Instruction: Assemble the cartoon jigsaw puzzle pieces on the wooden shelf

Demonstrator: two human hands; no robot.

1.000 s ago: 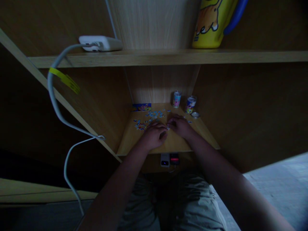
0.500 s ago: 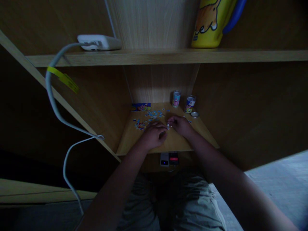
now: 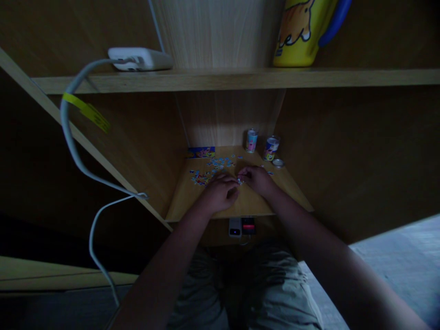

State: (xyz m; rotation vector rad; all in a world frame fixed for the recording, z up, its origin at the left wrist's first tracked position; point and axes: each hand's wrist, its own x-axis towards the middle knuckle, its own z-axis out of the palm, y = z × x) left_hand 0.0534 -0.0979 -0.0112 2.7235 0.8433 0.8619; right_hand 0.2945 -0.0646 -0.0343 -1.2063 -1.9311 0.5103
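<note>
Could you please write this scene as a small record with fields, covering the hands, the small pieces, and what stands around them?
Left hand: fingertips beside the small cluster of pieces; grip unclear
Right hand: fingertips at the same cluster; grip unclear
Loose pieces: scattered on the lower board, bluer ones farther back
Rear of board: picture card, light-blue can, dark-blue can
Beside dark-blue can: round metal lid
Upper shelf: white device with plugged-in cable, yellow mug with blue handle
Light: dim

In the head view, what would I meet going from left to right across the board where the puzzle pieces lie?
Printed strip, left hand, small pale puzzle part, right hand, dark-blue can, silvery disc.
</note>
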